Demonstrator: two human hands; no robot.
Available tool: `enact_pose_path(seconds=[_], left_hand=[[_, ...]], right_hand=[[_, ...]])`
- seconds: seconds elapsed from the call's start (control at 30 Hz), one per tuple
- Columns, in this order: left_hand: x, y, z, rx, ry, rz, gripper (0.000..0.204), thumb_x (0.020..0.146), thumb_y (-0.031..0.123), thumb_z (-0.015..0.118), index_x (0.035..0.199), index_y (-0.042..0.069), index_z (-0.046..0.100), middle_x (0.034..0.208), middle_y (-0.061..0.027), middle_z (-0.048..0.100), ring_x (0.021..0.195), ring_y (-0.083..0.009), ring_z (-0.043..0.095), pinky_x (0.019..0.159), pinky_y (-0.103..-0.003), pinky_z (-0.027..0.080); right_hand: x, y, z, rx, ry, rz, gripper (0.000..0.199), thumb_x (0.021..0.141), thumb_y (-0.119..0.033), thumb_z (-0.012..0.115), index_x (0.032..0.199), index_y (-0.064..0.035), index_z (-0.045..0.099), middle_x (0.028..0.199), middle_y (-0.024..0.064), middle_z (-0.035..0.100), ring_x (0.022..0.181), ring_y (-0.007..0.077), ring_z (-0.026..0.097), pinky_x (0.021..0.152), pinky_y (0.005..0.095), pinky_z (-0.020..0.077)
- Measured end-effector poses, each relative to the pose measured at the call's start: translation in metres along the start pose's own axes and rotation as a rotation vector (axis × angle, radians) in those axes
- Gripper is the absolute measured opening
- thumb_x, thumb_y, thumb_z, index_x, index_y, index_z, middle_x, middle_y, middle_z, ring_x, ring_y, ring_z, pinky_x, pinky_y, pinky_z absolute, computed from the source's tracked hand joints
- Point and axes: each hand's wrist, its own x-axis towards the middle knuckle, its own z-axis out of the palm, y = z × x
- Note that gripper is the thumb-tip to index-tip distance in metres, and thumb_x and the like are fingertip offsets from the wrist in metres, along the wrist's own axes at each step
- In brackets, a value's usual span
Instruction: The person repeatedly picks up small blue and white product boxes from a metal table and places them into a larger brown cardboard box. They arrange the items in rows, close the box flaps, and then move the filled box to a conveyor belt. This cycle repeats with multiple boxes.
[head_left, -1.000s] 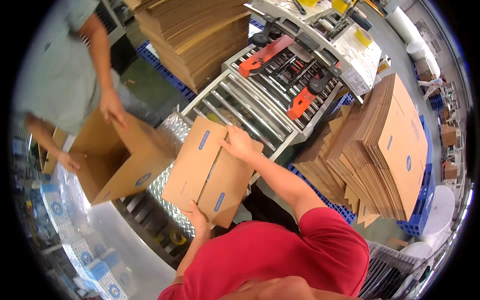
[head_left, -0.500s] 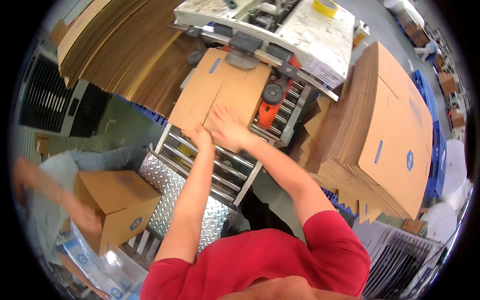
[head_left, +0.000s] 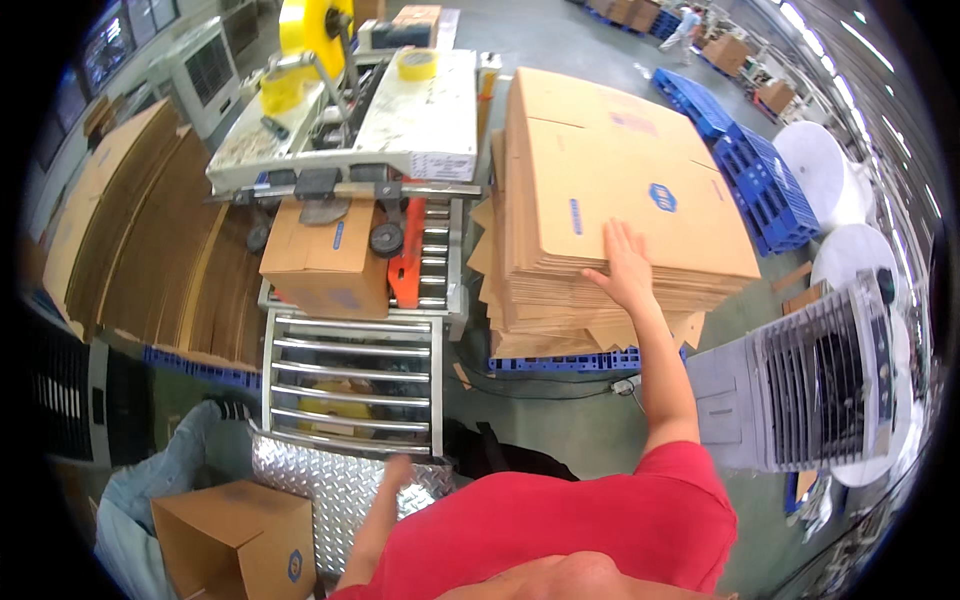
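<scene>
My right hand (head_left: 627, 270) lies on the near edge of a tall stack of flat brown cartons (head_left: 600, 160), its fingers stretched out and holding nothing. My left hand (head_left: 398, 470) is low near my body, over a diamond-pattern metal plate (head_left: 290, 465); it is small and blurred, so its fingers cannot be made out. A closed carton (head_left: 325, 260) sits in the carton-sealing machine (head_left: 430, 115), under its black pressing part and beside an orange side guide (head_left: 407, 270). Neither hand touches that carton.
A roller conveyor (head_left: 350, 385) runs from the machine toward me. At lower left an open-topped carton (head_left: 225, 515) stands beside a person in denim (head_left: 140, 510). More flat cartons (head_left: 150, 250) fill the left side. A grey slatted unit (head_left: 780, 380) and blue pallets (head_left: 740, 170) stand at right.
Both hands have left the carton, which now sits farther in under the machine. My right hand went to the flat-carton stack, my left drew back toward me. My view has turned right.
</scene>
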Motion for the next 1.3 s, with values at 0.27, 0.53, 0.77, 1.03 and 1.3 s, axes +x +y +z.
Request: enact_pose_path(seconds=[0.27,0.53,0.77,1.03,1.3], left_hand=[[-0.117,0.174,-0.176,-1.247,-0.299,-0.105,0.047,0.095,0.041,0.043,0.125,0.005,0.051,0.108,-0.0092,0.063,0.095,-0.0178,0.059,0.079,-0.032,0.046],[-0.168,0.174,-0.270,-1.806,0.212,-0.012,0.038,0.095,0.028,0.050,0.121,0.000,0.051,0.114,-0.0123,0.061,0.098,-0.0236,0.061,0.085,-0.038,0.050],[-0.335,0.147,-0.282,-1.473,0.900,-0.002,0.028,0.088,-0.001,0.053,0.116,-0.003,0.053,0.105,-0.0095,0.062,0.093,-0.0157,0.058,0.080,-0.029,0.047],[-0.560,0.195,-0.287,-0.736,1.106,-0.535,0.044,0.085,0.018,0.062,0.122,-0.003,0.050,0.112,-0.0138,0.060,0.100,-0.0231,0.057,0.085,-0.034,0.046],[-0.502,0.197,-0.254,-0.077,0.589,-1.025,0.039,0.082,0.051,0.060,0.105,0.020,0.056,0.079,-0.0062,0.064,0.066,-0.0244,0.060,0.061,-0.036,0.047]], right_hand=[[-0.112,-0.012,-0.016,0.202,-0.103,0.080,0.044,0.067,-0.003,0.060,0.111,-0.0057,0.060,0.120,0.0151,0.058,0.110,0.0318,0.054,0.090,0.0416,0.0450],[-0.320,-0.198,-0.171,0.681,-0.392,-0.394,0.048,0.070,-0.017,0.065,0.117,-0.0118,0.055,0.133,0.0131,0.047,0.119,0.0310,0.047,0.097,0.0469,0.0367],[-0.306,-0.197,-0.193,0.772,-0.318,-0.118,0.063,0.079,-0.032,0.066,0.133,-0.0094,0.042,0.142,0.0192,0.033,0.131,0.0327,0.034,0.107,0.0490,0.0264],[-0.160,-0.293,-0.211,1.219,0.031,-0.597,0.070,0.072,-0.029,0.072,0.133,-0.0120,0.043,0.142,0.0183,0.032,0.128,0.0360,0.035,0.106,0.0493,0.0275],[-0.145,-0.376,-0.156,1.193,-0.047,-1.079,0.080,0.061,-0.045,0.076,0.128,-0.0112,0.047,0.140,0.0133,0.037,0.133,0.0298,0.030,0.107,0.0558,0.0193]])
